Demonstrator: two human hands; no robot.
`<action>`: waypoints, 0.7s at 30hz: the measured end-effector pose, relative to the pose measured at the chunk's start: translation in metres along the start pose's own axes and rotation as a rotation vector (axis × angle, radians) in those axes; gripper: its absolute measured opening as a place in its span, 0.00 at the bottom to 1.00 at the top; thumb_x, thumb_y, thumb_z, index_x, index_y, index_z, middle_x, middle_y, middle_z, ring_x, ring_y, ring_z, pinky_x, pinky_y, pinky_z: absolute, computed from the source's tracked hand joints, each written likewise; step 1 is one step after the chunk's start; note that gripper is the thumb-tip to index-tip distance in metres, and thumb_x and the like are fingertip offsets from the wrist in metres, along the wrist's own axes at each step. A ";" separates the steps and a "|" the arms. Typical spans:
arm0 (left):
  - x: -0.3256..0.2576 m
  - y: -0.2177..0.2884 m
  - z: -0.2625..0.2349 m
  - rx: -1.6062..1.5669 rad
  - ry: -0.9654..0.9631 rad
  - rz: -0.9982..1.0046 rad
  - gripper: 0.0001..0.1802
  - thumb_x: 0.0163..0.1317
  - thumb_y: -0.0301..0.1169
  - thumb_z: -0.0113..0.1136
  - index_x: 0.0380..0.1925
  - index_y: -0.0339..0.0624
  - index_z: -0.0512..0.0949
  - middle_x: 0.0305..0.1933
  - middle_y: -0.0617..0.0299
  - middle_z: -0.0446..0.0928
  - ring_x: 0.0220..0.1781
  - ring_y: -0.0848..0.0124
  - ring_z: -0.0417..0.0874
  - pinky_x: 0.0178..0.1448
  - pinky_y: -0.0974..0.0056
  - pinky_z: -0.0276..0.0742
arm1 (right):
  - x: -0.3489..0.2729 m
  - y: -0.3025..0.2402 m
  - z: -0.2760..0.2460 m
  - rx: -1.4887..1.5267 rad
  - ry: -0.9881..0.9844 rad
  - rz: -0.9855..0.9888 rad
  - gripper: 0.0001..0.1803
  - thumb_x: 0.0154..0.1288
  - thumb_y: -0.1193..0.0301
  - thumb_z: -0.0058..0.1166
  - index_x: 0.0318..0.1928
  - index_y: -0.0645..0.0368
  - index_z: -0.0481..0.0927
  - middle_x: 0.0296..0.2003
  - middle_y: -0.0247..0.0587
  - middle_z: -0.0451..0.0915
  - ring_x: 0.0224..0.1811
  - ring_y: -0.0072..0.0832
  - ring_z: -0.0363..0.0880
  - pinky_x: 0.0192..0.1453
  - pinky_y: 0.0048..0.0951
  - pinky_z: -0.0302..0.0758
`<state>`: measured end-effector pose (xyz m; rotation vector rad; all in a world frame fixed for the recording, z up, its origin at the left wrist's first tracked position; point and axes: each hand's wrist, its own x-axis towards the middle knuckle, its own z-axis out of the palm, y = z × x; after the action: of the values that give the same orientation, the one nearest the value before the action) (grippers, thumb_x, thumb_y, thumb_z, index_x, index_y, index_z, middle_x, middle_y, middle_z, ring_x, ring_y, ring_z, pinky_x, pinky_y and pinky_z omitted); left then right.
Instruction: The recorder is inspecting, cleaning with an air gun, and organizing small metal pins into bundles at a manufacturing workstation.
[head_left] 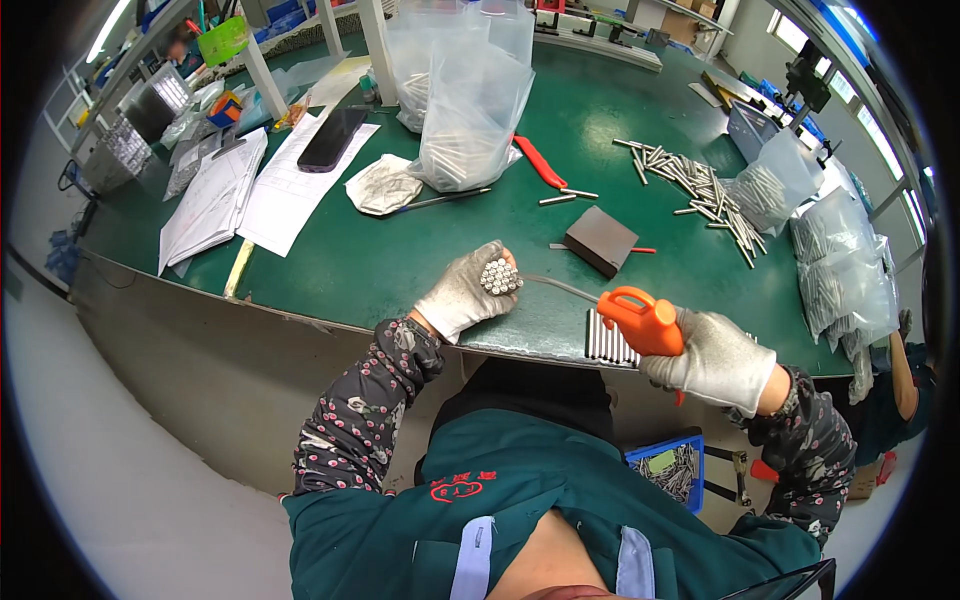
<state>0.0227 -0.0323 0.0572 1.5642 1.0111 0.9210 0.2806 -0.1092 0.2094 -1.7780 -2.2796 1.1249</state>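
Both hands gloved, both gripping, over green bench edge.
Left hand closed round bundle of metal pins; right hand clenched on orange air gun, nozzle aimed at pin ends.

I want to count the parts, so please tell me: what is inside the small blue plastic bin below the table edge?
The small blue plastic bin holds thin metal pins and a greenish slip. The right gloved hand and sleeve cover its far side.
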 end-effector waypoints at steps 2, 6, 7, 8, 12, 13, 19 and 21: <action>0.000 0.000 0.000 -0.003 0.001 0.007 0.19 0.41 0.22 0.66 0.35 0.40 0.70 0.30 0.66 0.73 0.33 0.79 0.74 0.40 0.72 0.72 | 0.000 -0.001 -0.001 -0.005 0.006 -0.010 0.20 0.54 0.61 0.54 0.42 0.63 0.73 0.17 0.42 0.78 0.18 0.31 0.79 0.25 0.30 0.74; 0.000 0.000 0.001 0.012 0.031 0.036 0.19 0.42 0.22 0.66 0.35 0.40 0.70 0.30 0.66 0.73 0.33 0.79 0.74 0.40 0.72 0.72 | -0.005 0.003 0.002 -0.023 0.018 -0.044 0.21 0.53 0.60 0.55 0.41 0.64 0.74 0.20 0.48 0.78 0.23 0.40 0.80 0.30 0.35 0.75; 0.001 0.000 0.001 0.011 0.031 0.036 0.19 0.42 0.22 0.66 0.35 0.40 0.70 0.30 0.66 0.73 0.33 0.79 0.74 0.40 0.72 0.72 | -0.007 0.005 0.004 -0.040 0.055 -0.129 0.21 0.53 0.60 0.55 0.42 0.64 0.74 0.22 0.51 0.79 0.26 0.43 0.80 0.33 0.36 0.75; 0.001 0.001 0.000 0.020 0.024 0.037 0.19 0.42 0.22 0.66 0.35 0.40 0.70 0.30 0.65 0.73 0.33 0.79 0.74 0.40 0.72 0.72 | -0.008 -0.001 0.001 0.023 -0.001 -0.031 0.23 0.52 0.60 0.56 0.44 0.64 0.74 0.27 0.54 0.79 0.32 0.47 0.79 0.38 0.38 0.74; -0.001 -0.001 0.000 -0.040 0.011 0.022 0.18 0.42 0.21 0.65 0.35 0.40 0.70 0.31 0.65 0.73 0.33 0.78 0.74 0.40 0.72 0.72 | -0.007 -0.003 -0.003 -0.115 -0.027 0.146 0.24 0.52 0.60 0.56 0.46 0.63 0.74 0.28 0.54 0.79 0.33 0.47 0.79 0.38 0.38 0.74; 0.001 -0.001 0.000 -0.041 0.011 0.023 0.18 0.42 0.21 0.65 0.35 0.40 0.70 0.31 0.65 0.73 0.33 0.78 0.74 0.40 0.72 0.72 | -0.008 0.002 0.002 -0.035 -0.006 0.027 0.23 0.52 0.60 0.56 0.44 0.63 0.74 0.27 0.54 0.79 0.32 0.47 0.79 0.37 0.38 0.74; -0.003 0.009 0.002 -0.126 0.003 -0.055 0.19 0.43 0.16 0.64 0.35 0.42 0.69 0.31 0.70 0.69 0.35 0.81 0.71 0.41 0.75 0.70 | -0.005 0.002 0.004 -0.037 0.019 -0.049 0.21 0.52 0.60 0.55 0.41 0.64 0.75 0.24 0.54 0.79 0.29 0.48 0.79 0.36 0.39 0.74; -0.002 0.011 0.002 -0.041 -0.002 -0.033 0.19 0.43 0.16 0.64 0.35 0.42 0.69 0.31 0.71 0.69 0.35 0.81 0.71 0.41 0.75 0.70 | -0.006 0.003 0.006 0.027 0.006 -0.076 0.21 0.52 0.59 0.56 0.41 0.64 0.75 0.24 0.54 0.79 0.30 0.48 0.79 0.36 0.39 0.74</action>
<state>0.0252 -0.0361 0.0677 1.5097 1.0077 0.9125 0.2823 -0.1168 0.2061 -1.6672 -2.2961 1.1300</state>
